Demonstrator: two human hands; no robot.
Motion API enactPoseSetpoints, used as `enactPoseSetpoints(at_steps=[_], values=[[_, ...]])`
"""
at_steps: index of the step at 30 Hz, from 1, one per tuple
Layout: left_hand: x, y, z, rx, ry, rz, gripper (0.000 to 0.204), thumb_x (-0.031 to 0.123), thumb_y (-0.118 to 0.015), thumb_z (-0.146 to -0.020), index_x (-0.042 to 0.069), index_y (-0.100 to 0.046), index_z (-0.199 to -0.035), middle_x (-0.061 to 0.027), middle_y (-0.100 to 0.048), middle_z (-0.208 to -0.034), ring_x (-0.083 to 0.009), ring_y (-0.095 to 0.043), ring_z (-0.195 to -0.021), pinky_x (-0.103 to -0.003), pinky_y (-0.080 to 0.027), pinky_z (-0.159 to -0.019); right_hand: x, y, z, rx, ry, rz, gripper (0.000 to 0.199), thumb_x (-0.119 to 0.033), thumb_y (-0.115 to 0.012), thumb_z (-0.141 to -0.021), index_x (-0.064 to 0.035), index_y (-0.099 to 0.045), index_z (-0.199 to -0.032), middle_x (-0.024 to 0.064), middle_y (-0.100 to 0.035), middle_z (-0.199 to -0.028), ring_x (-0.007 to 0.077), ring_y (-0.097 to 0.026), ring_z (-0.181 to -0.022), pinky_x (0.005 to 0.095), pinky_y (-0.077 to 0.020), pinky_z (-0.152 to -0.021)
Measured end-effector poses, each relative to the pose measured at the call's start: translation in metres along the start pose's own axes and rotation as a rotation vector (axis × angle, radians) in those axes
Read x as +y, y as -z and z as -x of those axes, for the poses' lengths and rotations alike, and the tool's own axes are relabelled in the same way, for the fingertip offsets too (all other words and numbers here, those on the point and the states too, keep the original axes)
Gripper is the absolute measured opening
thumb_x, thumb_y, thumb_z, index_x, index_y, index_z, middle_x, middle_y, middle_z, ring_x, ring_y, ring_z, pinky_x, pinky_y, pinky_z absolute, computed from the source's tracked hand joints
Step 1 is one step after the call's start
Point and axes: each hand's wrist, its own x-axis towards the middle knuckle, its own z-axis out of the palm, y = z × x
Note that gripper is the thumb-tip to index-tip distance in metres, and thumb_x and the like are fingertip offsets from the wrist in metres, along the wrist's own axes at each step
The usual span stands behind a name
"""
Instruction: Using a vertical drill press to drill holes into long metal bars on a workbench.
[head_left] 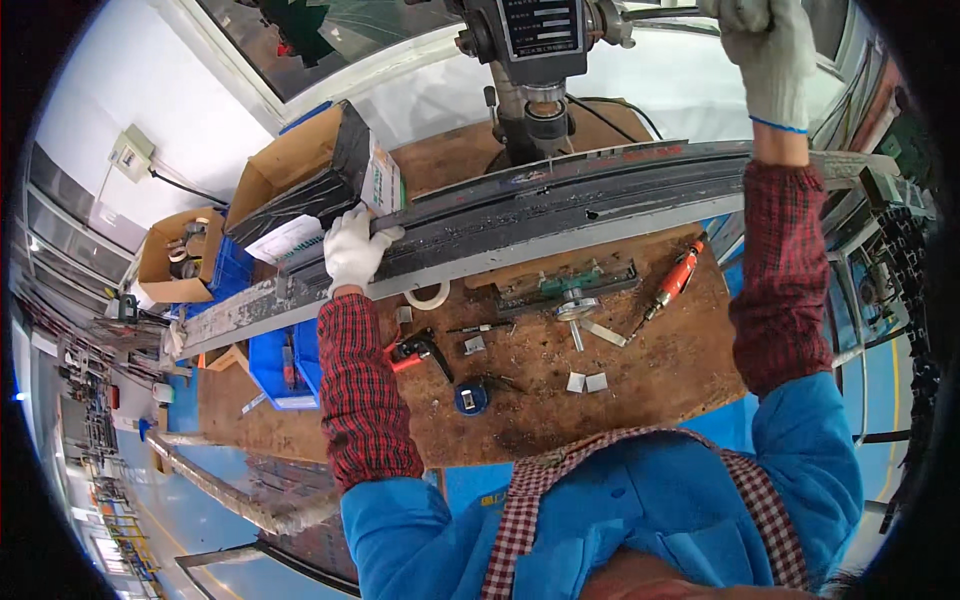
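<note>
A long dark grey metal profile [480, 232] lies across the workbench under the drill press [540, 50], with small metal chips scattered along it. My left hand [355, 250], in a white knit glove, grips the profile left of the drill, its thumb stretched to the right. Its other fingertips are partly hidden by the glove's back. Up at the top right, my right hand [765, 50], also gloved, is closed around the end of the drill press's feed lever [665, 13]. Below the drill head, the chuck [547, 120] is over the profile's far side.
On the wooden bench [660, 370] lie a machine vise [572, 290], a red air tool [680, 275], a tape roll [430, 295], a red-and-black hand tool [415, 352], a blue round object [470, 398] and small metal plates [587, 382]. Cardboard boxes [290, 160] and a blue bin [285, 365] stand left.
</note>
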Motion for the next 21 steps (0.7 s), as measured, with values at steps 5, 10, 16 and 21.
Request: enactPoseSetpoints(at_steps=[5,10,16,21], values=[[-0.007,-0.005,0.008,0.006,-0.004,-0.015,0.058,0.052,-0.071,-0.081,0.004,-0.072,-0.114,-0.0142,-0.070,-0.116,-0.0374,-0.063,-0.104,-0.043,-0.049,-0.093,0.015,-0.076,0.024,-0.082,0.194,-0.080,0.042,-0.037,-0.055,-0.107,0.0019,-0.066,-0.118,-0.0039,-0.041,-0.055,0.0085,-0.040,-0.046,0.0253,-0.0455,-0.051],[0.003,0.004,-0.003,-0.029,-0.015,-0.009,0.057,0.052,-0.072,-0.081,0.004,-0.072,-0.112,-0.0139,-0.070,-0.118,-0.0367,-0.063,-0.105,-0.043,-0.048,-0.094,0.003,0.001,0.049,-0.455,0.015,-0.225,0.046,-0.026,-0.059,-0.104,0.0014,-0.057,-0.140,0.0151,-0.069,-0.120,0.0208,-0.068,-0.103,0.0338,-0.0547,-0.096],[0.006,0.007,-0.001,-0.035,-0.012,-0.004,0.055,0.051,-0.072,-0.081,0.004,-0.073,-0.110,-0.0142,-0.069,-0.123,-0.0360,-0.063,-0.106,-0.042,-0.048,-0.095,-0.047,-0.074,0.087,-0.092,-0.368,0.566,0.040,-0.025,-0.061,-0.102,0.0038,-0.060,-0.130,0.0126,-0.070,-0.102,0.0167,-0.069,-0.081,0.0268,-0.0584,-0.075],[0.002,0.000,0.000,-0.006,-0.021,0.023,0.053,0.049,-0.073,-0.081,0.004,-0.073,-0.110,-0.0141,-0.069,-0.125,-0.0351,-0.063,-0.108,-0.042,-0.047,-0.097,-0.067,-0.096,0.073,-0.385,-1.037,1.123,0.029,-0.026,-0.060,-0.101,0.0025,-0.066,-0.107,0.0058,-0.066,-0.081,0.0116,-0.062,-0.060,0.0228,-0.0523,-0.054]])
